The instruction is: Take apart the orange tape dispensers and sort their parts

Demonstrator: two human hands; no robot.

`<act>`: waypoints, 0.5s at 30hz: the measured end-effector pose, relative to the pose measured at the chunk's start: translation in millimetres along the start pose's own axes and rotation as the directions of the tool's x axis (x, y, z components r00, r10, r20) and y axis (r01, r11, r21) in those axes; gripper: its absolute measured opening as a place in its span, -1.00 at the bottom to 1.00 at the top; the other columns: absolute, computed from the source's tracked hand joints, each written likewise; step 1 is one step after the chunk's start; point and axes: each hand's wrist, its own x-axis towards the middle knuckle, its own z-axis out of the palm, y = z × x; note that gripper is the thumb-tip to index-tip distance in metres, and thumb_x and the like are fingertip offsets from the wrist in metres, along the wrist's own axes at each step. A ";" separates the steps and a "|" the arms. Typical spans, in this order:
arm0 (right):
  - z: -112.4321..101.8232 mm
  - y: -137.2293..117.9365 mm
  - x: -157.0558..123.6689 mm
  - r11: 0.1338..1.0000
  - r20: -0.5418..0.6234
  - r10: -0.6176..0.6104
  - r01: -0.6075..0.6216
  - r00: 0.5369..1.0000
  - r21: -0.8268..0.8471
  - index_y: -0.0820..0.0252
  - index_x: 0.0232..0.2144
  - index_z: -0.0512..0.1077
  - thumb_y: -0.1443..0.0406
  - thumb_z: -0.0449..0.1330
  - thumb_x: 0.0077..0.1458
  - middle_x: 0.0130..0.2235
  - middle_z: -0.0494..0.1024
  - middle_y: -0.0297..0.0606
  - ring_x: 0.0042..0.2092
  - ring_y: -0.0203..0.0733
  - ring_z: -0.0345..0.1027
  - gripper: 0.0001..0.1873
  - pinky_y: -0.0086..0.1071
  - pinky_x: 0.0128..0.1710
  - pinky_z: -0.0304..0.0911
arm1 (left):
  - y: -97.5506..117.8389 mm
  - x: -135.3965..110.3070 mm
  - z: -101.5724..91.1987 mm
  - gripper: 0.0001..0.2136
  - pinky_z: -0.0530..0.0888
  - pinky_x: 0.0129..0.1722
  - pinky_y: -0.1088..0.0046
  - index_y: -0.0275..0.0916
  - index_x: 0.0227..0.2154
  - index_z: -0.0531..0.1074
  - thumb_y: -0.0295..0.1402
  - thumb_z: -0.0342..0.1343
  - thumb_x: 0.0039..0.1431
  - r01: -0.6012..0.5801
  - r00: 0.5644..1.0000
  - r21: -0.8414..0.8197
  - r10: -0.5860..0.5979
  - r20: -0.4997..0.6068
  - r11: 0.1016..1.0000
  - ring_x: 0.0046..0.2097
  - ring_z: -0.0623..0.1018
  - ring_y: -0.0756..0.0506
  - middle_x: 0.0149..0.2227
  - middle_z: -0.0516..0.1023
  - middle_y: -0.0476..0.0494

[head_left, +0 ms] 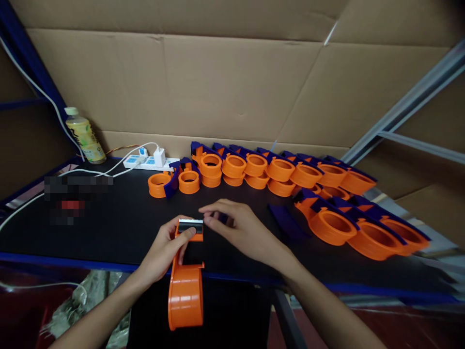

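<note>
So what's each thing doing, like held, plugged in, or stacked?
Tape holder: held in one hand
Blade: on the tape holder, teeth showing
Left hand: closed around the tape holder
Right hand: fingers bent, near the blade; grip unclear
Purple piece: lying on the table
Bottle: cap on
White charger: plugged into power strip
Back row of tape holders: stacked

I see a yellow-labelled bottle point(87, 139) at far left, a white power strip point(149, 164) to its right, white cables point(82, 170) trailing left, cardboard panels point(232, 87) beyond.
</note>
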 end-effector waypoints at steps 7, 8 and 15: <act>2.6 -16.8 12.6 0.988 0.090 -0.031 0.016 0.996 0.155 0.12 -0.29 0.55 0.27 0.23 0.19 -0.29 0.51 -0.32 -0.25 -0.31 0.36 -0.91 -0.45 -0.29 0.25 | 1.1 -2.0 -2.2 -0.72 0.04 -0.68 0.58 -0.23 -0.21 0.48 -0.12 0.18 0.19 -0.005 1.000 0.049 0.004 0.027 0.999 -0.72 0.12 0.10 -0.74 0.19 0.17; 1.8 -14.4 13.7 0.978 0.098 -0.034 0.013 0.995 0.208 0.13 -0.29 0.54 0.27 0.23 0.19 -0.30 0.51 -0.33 -0.27 -0.32 0.35 -0.90 -0.46 -0.30 0.24 | 1.9 -2.3 -4.8 -0.72 0.04 -0.68 0.58 -0.23 -0.20 0.48 -0.12 0.18 0.19 -0.001 1.000 0.052 0.000 0.021 0.999 -0.72 0.12 0.10 -0.73 0.19 0.17; 18.2 8.1 18.1 0.996 -0.034 0.022 -0.019 0.999 0.086 0.13 -0.30 0.54 0.30 0.26 0.14 -0.29 0.52 -0.33 -0.31 -0.32 0.33 -0.93 -0.44 -0.35 0.18 | 13.8 -1.4 -35.9 -0.71 0.07 -0.68 0.61 -0.26 -0.16 0.49 -0.16 0.20 0.16 0.029 0.990 -0.049 -0.035 -0.133 0.998 -0.69 0.08 0.11 -0.73 0.16 0.18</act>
